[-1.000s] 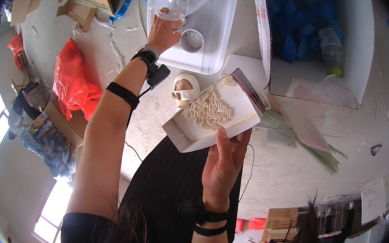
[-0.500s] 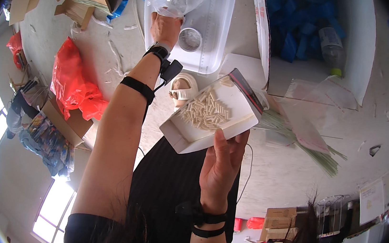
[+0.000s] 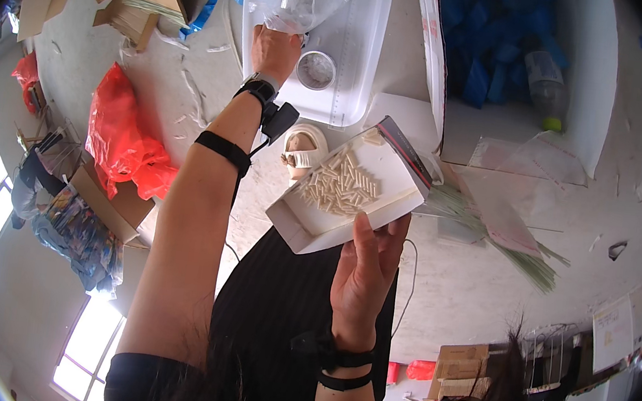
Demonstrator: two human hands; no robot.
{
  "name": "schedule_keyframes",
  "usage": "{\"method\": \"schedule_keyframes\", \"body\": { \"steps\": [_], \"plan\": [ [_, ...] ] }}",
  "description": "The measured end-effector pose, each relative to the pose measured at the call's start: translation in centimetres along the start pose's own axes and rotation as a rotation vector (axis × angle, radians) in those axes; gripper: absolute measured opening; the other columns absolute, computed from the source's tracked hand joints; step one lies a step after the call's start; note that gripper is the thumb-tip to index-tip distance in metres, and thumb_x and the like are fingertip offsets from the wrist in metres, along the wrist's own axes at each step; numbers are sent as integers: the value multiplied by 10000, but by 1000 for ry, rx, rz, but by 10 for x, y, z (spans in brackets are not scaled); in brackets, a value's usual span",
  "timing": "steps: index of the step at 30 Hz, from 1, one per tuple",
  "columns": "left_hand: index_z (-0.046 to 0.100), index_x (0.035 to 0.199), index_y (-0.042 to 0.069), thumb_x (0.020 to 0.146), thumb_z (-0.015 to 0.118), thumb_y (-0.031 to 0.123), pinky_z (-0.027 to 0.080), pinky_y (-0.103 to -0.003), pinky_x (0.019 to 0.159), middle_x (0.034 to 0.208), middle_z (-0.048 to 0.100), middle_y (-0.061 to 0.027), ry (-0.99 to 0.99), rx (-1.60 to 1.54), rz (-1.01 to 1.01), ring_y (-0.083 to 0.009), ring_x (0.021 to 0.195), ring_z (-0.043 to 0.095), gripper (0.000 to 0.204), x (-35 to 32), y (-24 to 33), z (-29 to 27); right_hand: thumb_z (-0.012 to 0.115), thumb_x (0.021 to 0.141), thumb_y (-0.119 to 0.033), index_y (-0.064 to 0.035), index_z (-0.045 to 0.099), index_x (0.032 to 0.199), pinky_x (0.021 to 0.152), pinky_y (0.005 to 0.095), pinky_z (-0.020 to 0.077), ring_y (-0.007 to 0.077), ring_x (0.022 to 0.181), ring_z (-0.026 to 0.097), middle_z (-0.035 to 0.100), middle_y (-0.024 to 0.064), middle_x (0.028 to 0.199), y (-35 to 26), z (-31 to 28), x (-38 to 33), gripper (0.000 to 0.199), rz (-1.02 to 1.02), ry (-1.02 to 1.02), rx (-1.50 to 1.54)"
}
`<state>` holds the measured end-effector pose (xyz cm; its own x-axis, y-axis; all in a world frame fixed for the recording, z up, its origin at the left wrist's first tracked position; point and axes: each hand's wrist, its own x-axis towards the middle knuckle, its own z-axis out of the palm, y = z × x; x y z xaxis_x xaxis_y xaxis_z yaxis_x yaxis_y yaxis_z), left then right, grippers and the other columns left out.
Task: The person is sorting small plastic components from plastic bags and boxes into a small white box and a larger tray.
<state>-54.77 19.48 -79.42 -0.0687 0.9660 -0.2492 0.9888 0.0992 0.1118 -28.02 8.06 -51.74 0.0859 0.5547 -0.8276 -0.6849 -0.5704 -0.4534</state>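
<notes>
My right hand (image 3: 364,277) grips the near side of a small open white cardboard box (image 3: 303,235), its thumb over the rim and its fingers around the outside. Tilted a little, the box holds a loose heap of short cream-white sticks (image 3: 341,184). My left hand (image 3: 276,54) is stretched far forward over a white plastic tray (image 3: 356,86). It touches the near edge of a clear plastic bag (image 3: 317,2); the bag and the knuckles hide its fingertips. Beside that hand, a small round cup (image 3: 316,70) with whitish contents stands in the tray.
A slipper (image 3: 304,149) lies on the floor below the tray. Red plastic bags (image 3: 120,134) and cardboard boxes (image 3: 129,18) are at left. At right, a large white box (image 3: 580,111) contains blue pieces and a clear bottle (image 3: 545,85); thin pale-green sticks (image 3: 516,258) lie in front.
The left hand has shifted slightly nearer, at the bag's edge. The white box stays in the right hand almost unmoved. The view has shifted a little.
</notes>
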Motion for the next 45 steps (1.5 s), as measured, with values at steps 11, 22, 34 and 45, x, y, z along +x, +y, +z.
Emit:
{"method": "schedule_keyframes", "body": {
  "steps": [11, 22, 34, 45],
  "plan": [
    [572, 868, 27, 866, 605, 104, 493, -459, 839, 962, 591, -162, 115, -292, 52, -363, 966, 590, 84, -42, 18, -42, 603, 984, -92, -20, 374, 1461, 1119, 354, 339, 173, 1265, 488, 523, 105, 1366, -6, 2, -2, 535, 2, -8, 38],
    [626, 835, 36, 911, 691, 190, 503, -397, 723, 838, 619, -104, -35, -265, 98, -279, 777, 607, 184, -55, 40, -55, 614, 985, -99, -11, 355, 1476, 1106, 349, 343, 169, 1250, 493, 525, 98, 1358, -11, 2, -1, 561, -10, -22, 76],
    [606, 1038, 27, 1004, 615, 136, 464, -247, 707, 902, 611, -16, 356, -711, 106, -77, 777, 533, 115, 53, 141, -181, 592, 991, -46, 10, 280, 1513, 1051, 311, 400, 172, 1253, 511, 522, 119, 1361, -27, -1, 3, 611, -54, -67, 47],
    [630, 1095, 55, 881, 650, -67, 522, -301, 852, 1077, 651, -59, 56, -565, 853, -170, 955, 643, 247, 126, 295, -259, 628, 1003, -171, -3, 342, 1490, 862, 244, 457, 94, 961, 529, 556, 77, 1226, -49, -13, 11, 589, -57, -172, -159]
  ]
}}
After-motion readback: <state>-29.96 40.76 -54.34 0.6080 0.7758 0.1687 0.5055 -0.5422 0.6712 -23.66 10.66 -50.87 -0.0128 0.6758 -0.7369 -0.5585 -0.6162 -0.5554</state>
